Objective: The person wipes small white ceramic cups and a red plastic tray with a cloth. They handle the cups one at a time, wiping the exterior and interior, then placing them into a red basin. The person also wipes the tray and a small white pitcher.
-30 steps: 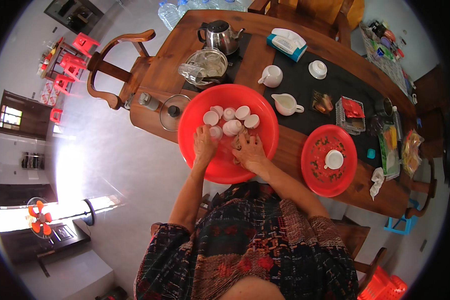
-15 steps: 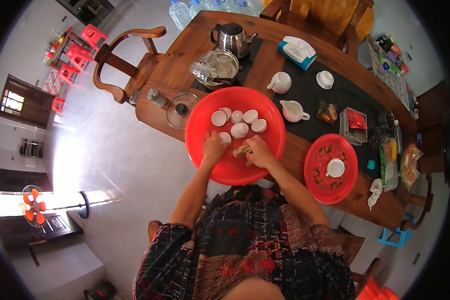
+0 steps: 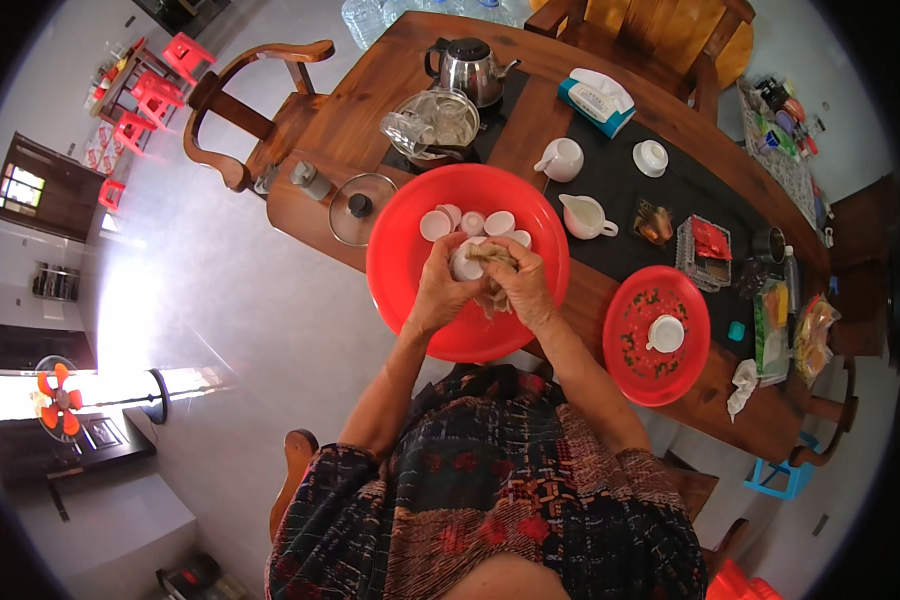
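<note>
Red plastic is making up the big round basin (image 3: 410, 300), which is sitting on the near left part of the long wooden table (image 3: 610, 110). Its surface is looking smooth and shiny. Inside it, toward the far side, several small white cups (image 3: 470, 220) are lying together, round and glossy like porcelain.

Over the middle of the basin both hands are meeting. The left hand (image 3: 440, 295) is curling its fingers around one small white cup (image 3: 464, 262), pinching it between thumb and fingertips. The right hand (image 3: 522, 290) is closing its fingers on a brownish fibrous scrubber (image 3: 490, 256), rough and stringy in texture, and is pressing it against that cup. Both forearms are coming up from the near edge and bending inward, so the wrists are standing close to each other.

To the right, a smaller red round tray (image 3: 635, 350) with a dotted pattern is holding one white cup (image 3: 665, 333). Farther on the table, a dark mat (image 3: 670, 190) is carrying a white pitcher (image 3: 585, 216) and a white lidded cup (image 3: 562, 158). A steel kettle (image 3: 470, 68) is standing at the far left, and just near it a metal bowl (image 3: 435, 125) is holding clear glassware. A round glass lid (image 3: 360, 208) is lying flat left of the basin.
</note>
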`<state>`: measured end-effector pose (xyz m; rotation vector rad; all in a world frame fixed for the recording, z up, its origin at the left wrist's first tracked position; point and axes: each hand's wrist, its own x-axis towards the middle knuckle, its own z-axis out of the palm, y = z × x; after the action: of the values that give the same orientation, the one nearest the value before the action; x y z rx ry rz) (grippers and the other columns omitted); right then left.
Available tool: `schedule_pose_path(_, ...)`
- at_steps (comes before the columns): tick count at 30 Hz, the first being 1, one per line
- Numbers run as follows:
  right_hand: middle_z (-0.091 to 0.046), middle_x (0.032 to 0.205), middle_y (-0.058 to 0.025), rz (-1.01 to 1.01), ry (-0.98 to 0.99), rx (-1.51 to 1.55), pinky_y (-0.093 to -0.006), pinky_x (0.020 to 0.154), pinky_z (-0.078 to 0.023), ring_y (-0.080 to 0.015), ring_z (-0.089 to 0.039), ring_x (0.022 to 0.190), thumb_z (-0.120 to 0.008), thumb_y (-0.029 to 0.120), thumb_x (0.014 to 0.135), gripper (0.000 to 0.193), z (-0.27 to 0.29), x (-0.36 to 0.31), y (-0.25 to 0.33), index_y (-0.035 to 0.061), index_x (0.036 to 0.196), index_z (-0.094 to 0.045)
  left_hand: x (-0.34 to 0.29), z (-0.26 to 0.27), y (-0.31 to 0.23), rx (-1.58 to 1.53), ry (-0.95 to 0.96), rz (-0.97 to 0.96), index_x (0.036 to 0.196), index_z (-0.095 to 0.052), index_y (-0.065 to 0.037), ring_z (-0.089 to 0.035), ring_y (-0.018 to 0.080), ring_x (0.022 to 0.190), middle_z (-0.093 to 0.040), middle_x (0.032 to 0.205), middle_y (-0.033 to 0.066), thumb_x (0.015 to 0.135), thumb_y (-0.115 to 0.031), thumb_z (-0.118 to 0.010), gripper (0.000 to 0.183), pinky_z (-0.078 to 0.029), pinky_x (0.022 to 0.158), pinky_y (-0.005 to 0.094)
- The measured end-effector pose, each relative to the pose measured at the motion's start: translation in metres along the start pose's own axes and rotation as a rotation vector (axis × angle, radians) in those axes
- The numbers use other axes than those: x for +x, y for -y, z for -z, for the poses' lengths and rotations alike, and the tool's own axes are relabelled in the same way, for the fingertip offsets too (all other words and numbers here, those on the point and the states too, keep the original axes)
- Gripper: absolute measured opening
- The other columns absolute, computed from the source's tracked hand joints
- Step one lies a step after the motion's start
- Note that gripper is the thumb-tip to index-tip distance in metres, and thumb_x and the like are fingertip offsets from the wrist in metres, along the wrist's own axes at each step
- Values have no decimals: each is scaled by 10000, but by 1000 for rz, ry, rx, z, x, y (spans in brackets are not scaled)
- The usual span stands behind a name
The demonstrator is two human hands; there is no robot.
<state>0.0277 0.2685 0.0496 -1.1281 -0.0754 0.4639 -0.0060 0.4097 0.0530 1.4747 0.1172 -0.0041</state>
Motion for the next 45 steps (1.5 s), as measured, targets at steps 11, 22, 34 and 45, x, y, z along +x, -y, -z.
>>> schedule_pose_path(11, -597, 996, -92, 514, -212, -779, -355, 778, -479, -234, -559, 898, -617, 100, 811, 276, 4, 0, 11, 28, 1076, -591, -5, -10, 18, -653, -33, 256, 1025, -553, -2, -627, 165, 904, -626, 988, 80, 849, 6, -602, 183, -545, 794, 305)
schedule_pose_path(22, -537, 1076, -114, 877, 20, -1095, -390, 867, -428, -318, -490, 1027, -596, -4, 794, 230, -18, -3, 13, 39, 1019, -618, -8, 2, 18, -39, -66, -40, 932, -577, -13, -582, 67, 771, -621, 847, 14, 843, 4, -601, 93, -495, 694, 216)
schedule_pose_path(34, -490, 1183, -117, 633, -204, -764, -283, 793, -489, -219, -553, 992, -546, 29, 869, 242, -12, 9, -21, 66, 1108, -562, -14, -13, 20, -757, -209, 159, 958, -551, -37, -619, 149, 874, -636, 968, 73, 917, -109, -558, 83, -509, 805, 297)
schedule_pose_path(45, -456, 1122, -125, 208, 73, -1182, -376, 756, -497, -301, -532, 945, -665, 63, 760, 292, 19, -19, -48, 133, 1035, -597, -8, 16, 18, -804, -366, 272, 975, -546, -139, -568, 206, 1047, -613, 1084, 41, 932, -197, -548, 72, -453, 892, 477)
